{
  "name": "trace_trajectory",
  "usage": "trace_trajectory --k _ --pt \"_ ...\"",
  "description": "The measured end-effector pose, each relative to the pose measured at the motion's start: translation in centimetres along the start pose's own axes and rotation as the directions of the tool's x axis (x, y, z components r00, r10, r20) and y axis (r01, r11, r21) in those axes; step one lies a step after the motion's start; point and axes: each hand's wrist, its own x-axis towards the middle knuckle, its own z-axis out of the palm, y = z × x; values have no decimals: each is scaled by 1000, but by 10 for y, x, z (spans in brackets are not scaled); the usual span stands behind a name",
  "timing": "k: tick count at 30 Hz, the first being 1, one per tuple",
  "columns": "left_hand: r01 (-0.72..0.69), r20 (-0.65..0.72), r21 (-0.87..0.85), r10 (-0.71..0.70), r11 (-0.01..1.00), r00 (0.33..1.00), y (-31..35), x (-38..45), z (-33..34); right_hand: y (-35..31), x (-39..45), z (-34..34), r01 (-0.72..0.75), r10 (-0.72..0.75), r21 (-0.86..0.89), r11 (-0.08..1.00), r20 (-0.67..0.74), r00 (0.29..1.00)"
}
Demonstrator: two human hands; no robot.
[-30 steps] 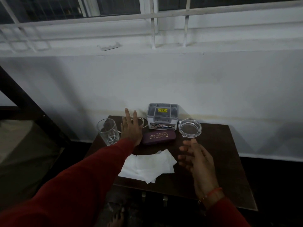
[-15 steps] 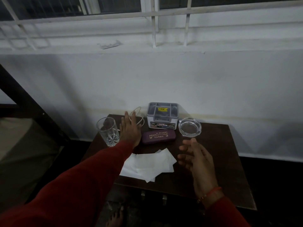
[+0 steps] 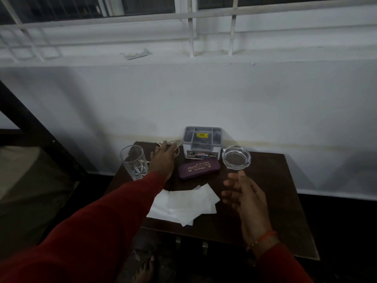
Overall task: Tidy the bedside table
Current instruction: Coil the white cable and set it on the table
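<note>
Where the frame cuts off at six o'clock, a bare foot [image 3: 143, 271] shows dimly under the dark wooden bedside table [image 3: 285, 203], its toes hard to make out in the gloom. Two red sleeves reach in from the bottom edge. One loose pile of white paper tissues [image 3: 183, 205] lies at the table's near centre; how many sheets it holds cannot be counted. At three o'clock from the pile the right hand [image 3: 245, 198] hovers with fingers loosely curled and apart, holding nothing (an orange thread circles its wrist). Farther on, the left hand [image 3: 163, 160] lies palm down, fingers stretched forward onto a pale looped cord [image 3: 177, 142] at the table's eleven o'clock corner; the hand hides most of the cord, and whether the fingers grip it cannot be told. One clear faceted drinking glass [image 3: 134, 162] stands upright just at nine o'clock of that hand. One maroon spectacle case with gold lettering [image 3: 199, 168] lies between the hands. Behind it stand one grey compartmented plastic organiser box [image 3: 202, 142] and, at its three o'clock, one round clear glass ashtray [image 3: 236, 157].
</note>
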Motion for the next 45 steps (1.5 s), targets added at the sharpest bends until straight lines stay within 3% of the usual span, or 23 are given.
trace_trajectory --k 5,10,13,17,21,26,30,41,45 --pt "-14 -33 -30 13 999 999 4 -4 4 -1 0 0 -8 8 7 1000 -4 1000" --pt "-14 -171 -149 -12 989 985 7 -2 7 0 0 0 -4 4 9 1000 0 1000" --pt "27 -139 -173 -52 984 989 5 1 8 -1 0 0 -5 5 8 1000 -1 1000" --pt "-76 -3 133 77 988 997 -4 -2 15 -1 0 0 -5 5 10 1000 1 1000" --pt "-61 97 332 31 941 995 -5 -7 15 0 0 0 5 -5 8 1000 -2 1000" --pt "-159 32 382 159 910 987 0 -7 5 1 1 -1 4 -4 8 1000 -4 1000" --pt "-120 -9 442 138 889 990 6 0 -2 3 1 -1 8 -8 3 1000 0 1000" --pt "-246 -78 267 275 932 958 0 0 9 4 3 -1 19 -19 17 1000 -2 1000" --pt "-255 -155 89 266 963 951 -4 0 7 3 3 -1 26 -25 33 999 -6 1000"
